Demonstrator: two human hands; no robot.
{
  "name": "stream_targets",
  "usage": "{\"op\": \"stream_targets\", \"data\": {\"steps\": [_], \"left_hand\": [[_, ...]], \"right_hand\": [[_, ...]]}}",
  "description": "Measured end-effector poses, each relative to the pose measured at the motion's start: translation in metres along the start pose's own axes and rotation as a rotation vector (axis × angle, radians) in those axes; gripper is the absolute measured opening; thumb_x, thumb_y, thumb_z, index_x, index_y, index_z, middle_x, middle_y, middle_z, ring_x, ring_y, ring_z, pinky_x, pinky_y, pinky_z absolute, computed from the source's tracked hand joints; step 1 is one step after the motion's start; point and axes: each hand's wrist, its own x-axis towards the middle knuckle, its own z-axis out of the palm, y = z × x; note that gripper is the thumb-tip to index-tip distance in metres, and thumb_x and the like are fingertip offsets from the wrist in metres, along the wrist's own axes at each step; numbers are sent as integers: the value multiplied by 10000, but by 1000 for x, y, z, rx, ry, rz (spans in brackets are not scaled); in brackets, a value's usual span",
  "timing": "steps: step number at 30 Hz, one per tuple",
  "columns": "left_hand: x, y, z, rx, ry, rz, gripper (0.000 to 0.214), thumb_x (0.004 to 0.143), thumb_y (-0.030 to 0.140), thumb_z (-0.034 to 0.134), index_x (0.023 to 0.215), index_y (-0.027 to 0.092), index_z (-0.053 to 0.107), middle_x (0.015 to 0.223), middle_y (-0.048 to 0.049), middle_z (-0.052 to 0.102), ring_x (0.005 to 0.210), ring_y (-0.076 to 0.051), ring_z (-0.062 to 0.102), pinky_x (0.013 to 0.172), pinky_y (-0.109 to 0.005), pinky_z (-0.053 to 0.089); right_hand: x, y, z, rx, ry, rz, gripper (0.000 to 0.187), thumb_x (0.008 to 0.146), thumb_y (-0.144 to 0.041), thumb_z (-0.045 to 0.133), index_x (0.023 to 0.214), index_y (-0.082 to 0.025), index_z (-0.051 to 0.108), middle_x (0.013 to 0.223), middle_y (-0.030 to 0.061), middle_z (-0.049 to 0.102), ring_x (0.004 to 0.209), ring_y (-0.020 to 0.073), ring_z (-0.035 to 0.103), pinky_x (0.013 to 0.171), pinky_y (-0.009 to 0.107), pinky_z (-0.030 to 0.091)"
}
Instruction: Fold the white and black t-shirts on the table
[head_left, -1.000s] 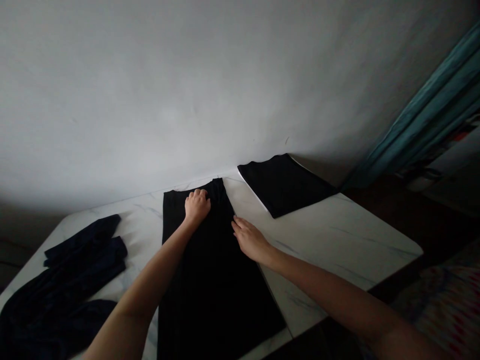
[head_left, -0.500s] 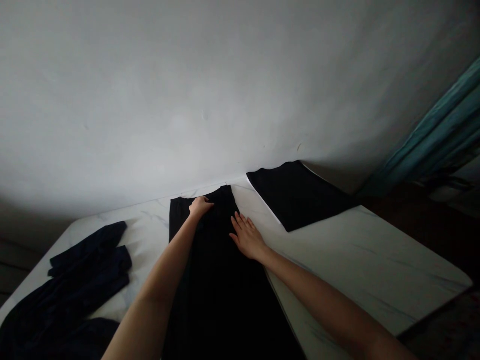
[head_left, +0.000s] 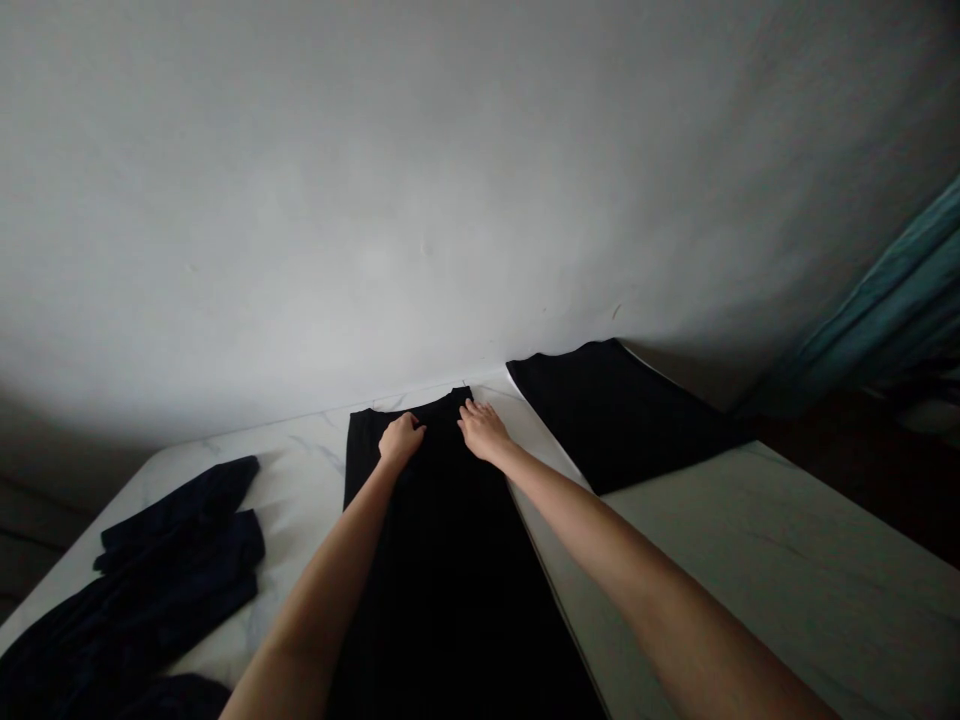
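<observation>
A long black garment (head_left: 450, 580), trousers or a skirt by its waistband, lies flat on the marble-patterned table (head_left: 300, 450) with its top end towards the wall. Near that top end, my left hand (head_left: 402, 440) is closed, fingers curled and thumb pointing right, with a bit of the black cloth pinched in it. My right hand (head_left: 484, 430) rests at the upper right edge of the same garment. Its fingers are stretched out, the tips lying on the cloth just below the waistband. The lower end of the garment runs out of view.
On the right a second black cloth piece (head_left: 630, 415) lies flat against the wall (head_left: 450, 200). Dark navy clothing (head_left: 172, 560) sits rumpled at the left. A teal curtain (head_left: 862, 310) hangs beyond the table's right end.
My right hand has slid up along the garment's right edge towards the waistband. My left hand has stayed at about the same spot on the cloth. The view has shifted slightly.
</observation>
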Motion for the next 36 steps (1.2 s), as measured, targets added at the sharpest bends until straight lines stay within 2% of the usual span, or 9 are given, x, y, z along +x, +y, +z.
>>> {"op": "stream_targets", "data": {"steps": [4, 9, 15, 21, 24, 27, 29, 32, 36], "left_hand": [[6, -13, 6, -58, 8, 1, 257, 896, 362, 564, 1078, 203, 652, 1125, -83, 719, 1068, -228, 657, 797, -265, 485], [17, -28, 11, -132, -10, 14, 239, 894, 358, 575, 1043, 192, 659, 1051, -60, 735, 964, -192, 681, 741, -233, 481], [18, -29, 15, -152, 0, 3, 245, 887, 376, 575, 1030, 193, 651, 1021, -65, 732, 952, -216, 683, 742, -263, 481], [-3, -9, 6, -140, 74, 46, 330, 882, 350, 601, 1158, 174, 567, 1158, -120, 671, 1085, -243, 637, 867, -313, 484], [-35, -17, -4, -80, 259, 220, 428, 882, 328, 598, 1251, 136, 496, 1225, -159, 611, 1134, -261, 603, 938, -368, 481], [-84, -50, -10, 59, 378, 393, 399, 918, 322, 528, 1276, 148, 495, 1278, -163, 590, 1202, -286, 563, 1001, -425, 458], [-121, -78, -8, 137, 365, 489, 409, 950, 337, 467, 1311, 147, 489, 1343, -166, 571, 1267, -287, 525, 1048, -435, 432], [-170, -114, 2, 223, 290, 601, 509, 988, 395, 379, 1415, 122, 425, 1486, -176, 460, 1396, -291, 402, 1125, -460, 360], [-218, -129, 17, 273, 176, 672, 598, 1017, 431, 281, 1553, 177, 204, 1591, -131, 300, 1478, -263, 240, 1169, -469, 293]], "right_hand": [[31, 8, 21, 59, -73, 52, 564, 1016, -327, 314, 1489, -22, 355, 1574, 215, 271, 1460, 291, 269, 1178, 438, 215], [31, 19, 36, 110, -17, 62, 697, 1024, -479, 196, 1549, -23, 163, 1621, 184, 90, 1501, 244, 125, 1205, 395, 148], [34, 21, 38, 74, -111, 73, 658, 1023, -496, 164, 1551, -110, 240, 1627, 124, 143, 1499, 246, 142, 1209, 414, 110], [32, 8, 22, 33, -178, 144, 662, 1030, -479, 214, 1556, -78, 187, 1628, 143, 105, 1502, 260, 114, 1213, 432, 86], [7, 3, 13, 39, -104, 127, 681, 1032, -472, 195, 1535, -13, 215, 1615, 193, 116, 1503, 263, 104, 1214, 443, 102], [-45, 4, 10, 62, -40, -100, 661, 1028, -479, 226, 1519, -42, 296, 1612, 186, 137, 1502, 264, 101, 1212, 462, 141], [-87, 8, 9, 84, -42, -270, 644, 1023, -488, 256, 1527, -90, 297, 1614, 159, 158, 1500, 259, 116, 1210, 476, 176], [-145, 15, 8, 88, -93, -407, 648, 1019, -485, 299, 1545, -110, 249, 1607, 162, 184, 1492, 265, 152, 1199, 492, 230], [-196, 19, 1, 69, -137, -485, 684, 1020, -472, 327, 1571, -129, 111, 1611, 163, 151, 1494, 265, 126, 1192, 508, 251]]}}
